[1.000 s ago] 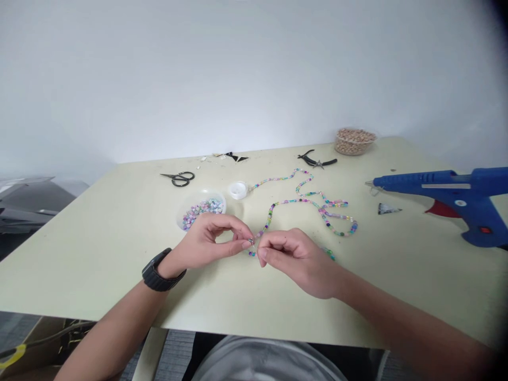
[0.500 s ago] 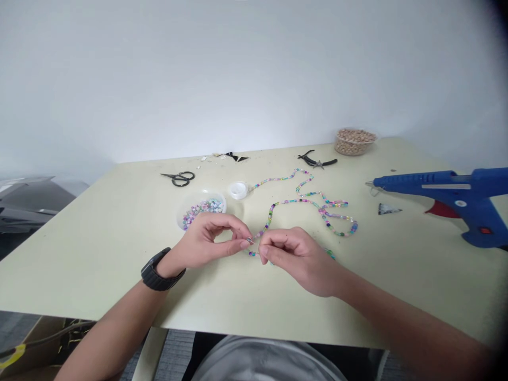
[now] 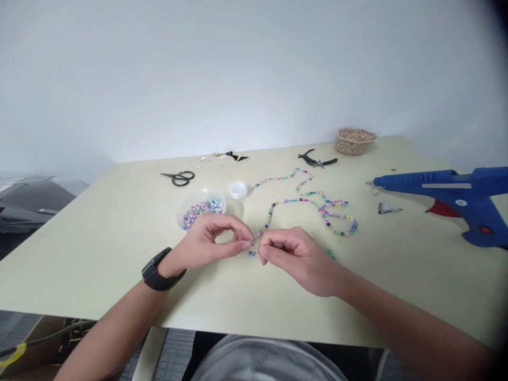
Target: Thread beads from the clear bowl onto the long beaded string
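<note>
A long strand of small multicoloured beads (image 3: 305, 202) winds across the pale green table (image 3: 95, 264) in loops. My left hand (image 3: 210, 243) and my right hand (image 3: 296, 259) meet at one end of the strand, fingertips almost touching. Both pinch that end, where a tiny metal piece (image 3: 251, 241) glints. Fingers hide most of the detail there. A black watch (image 3: 159, 270) sits on my left wrist. Nearest my left hand stands a clear round bowl (image 3: 186, 214) of loose pastel beads.
A small white lid (image 3: 238, 190), black-handled scissors (image 3: 177, 179) and pliers (image 3: 317, 162) lie at the table's far side. A basket of tan beads (image 3: 354, 142) stands at the back. A blue hot glue gun (image 3: 448, 198) lies at right. The table's front edge runs below my forearms.
Both hands stay pinched together at the strand's end, with only slight shifts of the fingers.
</note>
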Tool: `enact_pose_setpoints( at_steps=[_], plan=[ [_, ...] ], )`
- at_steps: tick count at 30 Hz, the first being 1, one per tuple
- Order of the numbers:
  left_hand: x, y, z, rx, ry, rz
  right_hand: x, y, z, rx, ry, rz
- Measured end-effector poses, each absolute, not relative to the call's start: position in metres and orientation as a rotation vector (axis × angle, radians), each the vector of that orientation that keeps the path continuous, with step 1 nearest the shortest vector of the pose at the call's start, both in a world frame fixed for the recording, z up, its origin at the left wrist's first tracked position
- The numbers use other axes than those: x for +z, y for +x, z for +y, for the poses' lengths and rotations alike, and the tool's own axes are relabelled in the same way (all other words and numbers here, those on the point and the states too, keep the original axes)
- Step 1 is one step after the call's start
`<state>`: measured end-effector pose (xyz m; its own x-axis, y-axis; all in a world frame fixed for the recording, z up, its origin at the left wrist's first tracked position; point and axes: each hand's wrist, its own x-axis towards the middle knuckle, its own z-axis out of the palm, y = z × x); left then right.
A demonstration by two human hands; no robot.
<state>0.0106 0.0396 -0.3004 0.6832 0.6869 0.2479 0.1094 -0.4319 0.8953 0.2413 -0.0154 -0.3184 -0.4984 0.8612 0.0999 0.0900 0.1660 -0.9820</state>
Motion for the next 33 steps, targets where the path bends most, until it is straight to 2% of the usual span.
enact_pose_setpoints(
  at_steps=[20, 27, 33],
  plan=[
    [-0.2988, 0.0134, 0.0387, 0.785, 1.903, 0.591, -0.3158, 0.2397, -0.0147, 1.513, -0.954, -1.813],
    [-0.2959, 0.0135, 0.0388, 0.791, 1.878, 0.517, -0.3176, 0.2399, -0.0132, 1.41, -0.997, -1.849],
    [-0.2976, 0.0157, 0.0385, 0.791, 1.936, 0.581, -0.3144, 0.241, -0.0147, 1.472, -0.943, -1.813]
  ],
)
